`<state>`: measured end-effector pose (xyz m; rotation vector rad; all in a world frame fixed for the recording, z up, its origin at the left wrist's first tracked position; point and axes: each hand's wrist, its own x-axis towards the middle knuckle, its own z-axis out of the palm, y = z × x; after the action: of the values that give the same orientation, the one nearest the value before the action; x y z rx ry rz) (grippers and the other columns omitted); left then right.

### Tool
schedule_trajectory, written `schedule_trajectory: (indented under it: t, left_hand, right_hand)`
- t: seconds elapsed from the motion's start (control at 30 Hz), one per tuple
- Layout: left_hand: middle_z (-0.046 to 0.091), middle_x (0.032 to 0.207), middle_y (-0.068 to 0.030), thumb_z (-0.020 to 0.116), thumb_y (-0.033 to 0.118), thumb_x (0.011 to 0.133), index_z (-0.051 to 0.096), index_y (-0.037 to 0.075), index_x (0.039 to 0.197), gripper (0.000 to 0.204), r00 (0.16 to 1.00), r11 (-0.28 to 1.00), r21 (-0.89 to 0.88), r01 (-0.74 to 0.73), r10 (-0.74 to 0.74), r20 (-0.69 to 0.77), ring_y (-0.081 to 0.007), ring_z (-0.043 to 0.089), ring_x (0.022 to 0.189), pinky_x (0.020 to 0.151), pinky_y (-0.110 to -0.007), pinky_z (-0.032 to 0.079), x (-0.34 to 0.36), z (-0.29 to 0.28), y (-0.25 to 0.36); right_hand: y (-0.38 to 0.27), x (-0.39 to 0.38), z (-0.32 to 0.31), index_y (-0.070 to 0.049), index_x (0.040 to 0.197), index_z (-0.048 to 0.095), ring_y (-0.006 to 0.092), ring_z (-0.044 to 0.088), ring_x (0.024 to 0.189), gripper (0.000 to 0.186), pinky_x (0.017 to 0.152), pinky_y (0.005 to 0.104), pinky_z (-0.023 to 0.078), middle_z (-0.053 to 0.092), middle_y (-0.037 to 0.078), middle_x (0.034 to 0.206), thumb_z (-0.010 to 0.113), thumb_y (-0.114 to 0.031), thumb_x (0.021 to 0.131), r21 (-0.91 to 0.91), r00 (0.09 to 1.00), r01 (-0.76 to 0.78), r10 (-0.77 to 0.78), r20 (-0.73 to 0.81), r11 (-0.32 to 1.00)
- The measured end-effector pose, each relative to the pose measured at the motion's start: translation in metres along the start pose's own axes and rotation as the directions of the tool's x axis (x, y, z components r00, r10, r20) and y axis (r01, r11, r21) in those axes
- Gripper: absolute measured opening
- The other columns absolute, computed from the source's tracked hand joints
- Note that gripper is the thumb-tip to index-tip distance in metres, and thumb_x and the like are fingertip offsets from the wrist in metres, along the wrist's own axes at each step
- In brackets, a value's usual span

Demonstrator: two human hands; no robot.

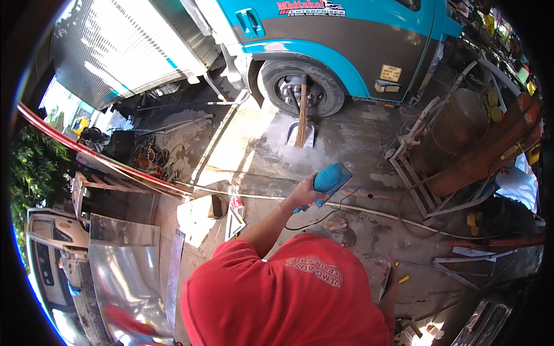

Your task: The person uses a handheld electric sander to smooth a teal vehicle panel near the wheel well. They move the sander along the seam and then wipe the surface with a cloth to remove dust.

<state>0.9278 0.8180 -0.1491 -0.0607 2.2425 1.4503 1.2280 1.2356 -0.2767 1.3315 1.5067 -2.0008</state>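
Concrete floor [369,155], teal truck [375,46] beyond | left hand [306,194] curled round blue power tool [330,178] | right hand [392,281]: I can't tell | likely hefty, rigid; I'd grip its body

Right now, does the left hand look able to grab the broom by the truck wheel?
Probably not: the left hand is occupied with the blue power tool, and the broom appears to stand well beyond it, by the wheel.

red shirt [248,294] | short left sleeve [235,254] | pale lettered print [317,271] | bare left forearm [266,228]
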Motion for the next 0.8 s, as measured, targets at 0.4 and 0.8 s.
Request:
schedule_trajectory:
  t: [0.4, 0.8]
  left_hand:
    - [0.073, 0.115, -0.0179, 0.063, 0.072, 0.1, 0.052, 0.004, 0.153, 0.087, 0.816, -0.108, -0.994, 0.008, 0.576, -0.056, -0.0166, 0.065, 0.064, 0.053, -0.03, 0.054, -0.068, -0.059, -0.04]
    - [0.046, 0.167, -0.0232, 0.043, 0.096, 0.086, 0.032, 0.007, 0.17, 0.123, 0.941, 0.24, -0.946, -0.216, 0.31, -0.136, -0.041, 0.051, 0.15, 0.122, -0.059, 0.046, -0.018, -0.18, -0.077]
  right_hand:
    - [-0.237, -0.086, 0.337, 0.0, 0.152, 0.057, 0.0102, 0.06, 0.061, 0.077, 0.056, 0.026, 0.048, 0.077, 0.016, 0.126, 0.066, -0.061, 0.105, -0.044, 0.466, 0.598, -0.302, 0.832, 0.8]
    - [-0.221, -0.157, 0.542, 0.012, 0.127, 0.063, 0.0458, 0.076, 0.101, 0.096, 0.087, 0.0484, 0.059, 0.075, 0.032, 0.105, 0.085, -0.071, 0.083, -0.262, 0.288, 0.957, -0.532, 0.796, 0.126]
